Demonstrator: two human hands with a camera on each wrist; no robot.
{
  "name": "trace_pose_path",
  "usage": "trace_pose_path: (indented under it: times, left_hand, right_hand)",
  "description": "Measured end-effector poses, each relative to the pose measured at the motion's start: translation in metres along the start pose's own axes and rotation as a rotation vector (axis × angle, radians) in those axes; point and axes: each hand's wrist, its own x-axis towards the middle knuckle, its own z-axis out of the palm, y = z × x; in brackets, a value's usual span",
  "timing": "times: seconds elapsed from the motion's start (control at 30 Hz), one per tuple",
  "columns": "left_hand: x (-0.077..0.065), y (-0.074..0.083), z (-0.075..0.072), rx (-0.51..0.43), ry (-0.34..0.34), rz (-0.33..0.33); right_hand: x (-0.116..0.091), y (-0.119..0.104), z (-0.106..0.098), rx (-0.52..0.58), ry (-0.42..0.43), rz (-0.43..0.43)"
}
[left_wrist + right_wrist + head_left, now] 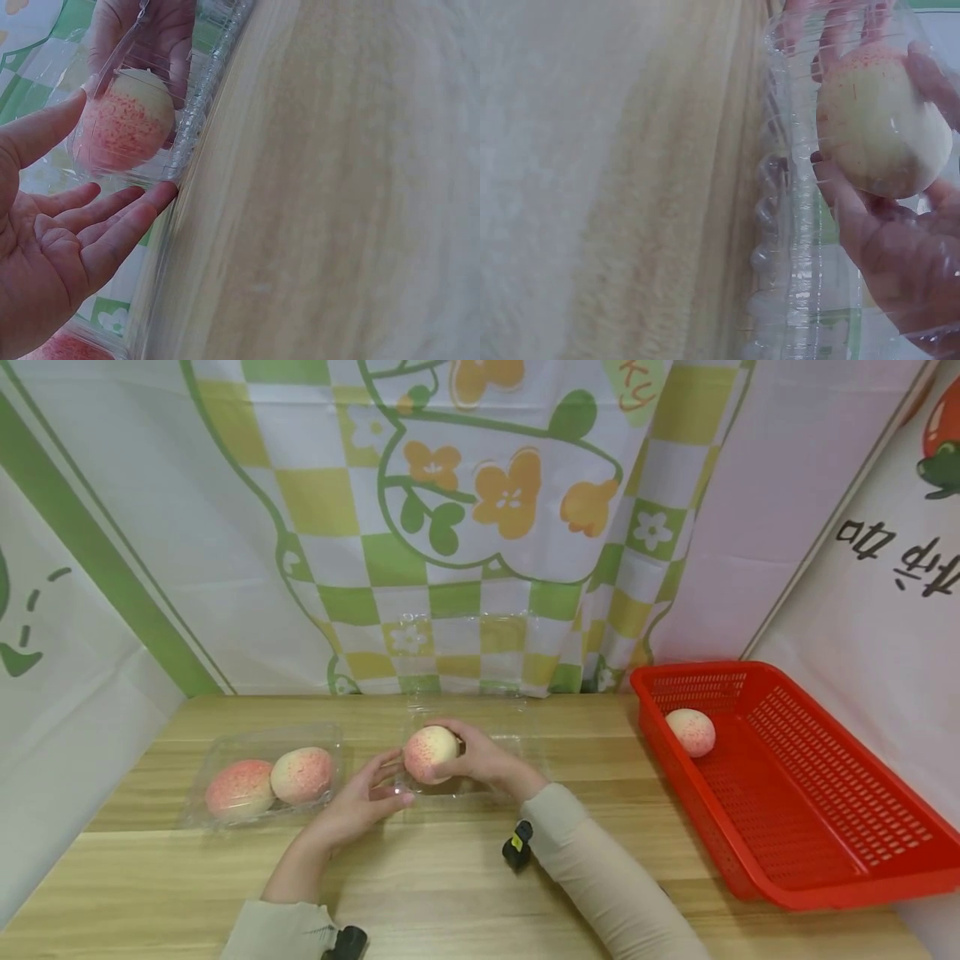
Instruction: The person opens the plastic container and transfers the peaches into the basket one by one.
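My right hand [486,760] grips a pink-and-cream peach [431,753], thumb and fingers around its right side. The peach is at the left part of a clear plastic clamshell box [517,745] whose lid [467,647] stands raised at the back. Through the clear wall, the left wrist view shows the same peach [124,124] between the fingers. My left hand [356,806] is at the box's left end, thumb and fingers spread apart, its fingertips close to the wall. Whether they touch the peach is unclear.
Left of the hands lies another clear box [262,737] with two peaches [240,789] inside. At the right stands a red plastic basket [723,835] with one peach [691,732] in its far left corner. A patterned curtain [322,502] hangs behind the wooden table [420,877].
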Motion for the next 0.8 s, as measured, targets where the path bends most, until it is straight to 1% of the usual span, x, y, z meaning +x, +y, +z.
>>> trace_pose_path:
  times: [0.13,0.37,0.47,0.63,0.8]
  left_hand:
    - [0.001,0.0,0.0,-0.002,-0.005,0.011]
    - [0.002,0.002,0.001,-0.005,-0.008,0.012]
    - [0.002,0.001,0.001,-0.003,-0.006,0.014]
    - [0.001,0.0,0.0,0.004,0.006,0.018]
    - [0.0,-0.001,0.0,0.021,0.033,-0.018]
  right_hand:
    - [-0.001,-0.001,-0.003,0.055,0.01,-0.014]
    - [-0.003,-0.007,-0.008,0.061,0.04,-0.013]
    - [-0.005,-0.009,-0.012,0.042,0.04,-0.026]
    - [-0.009,-0.013,-0.02,-0.005,0.047,-0.078]
    - [-0.013,-0.019,-0.03,-0.046,0.08,-0.107]
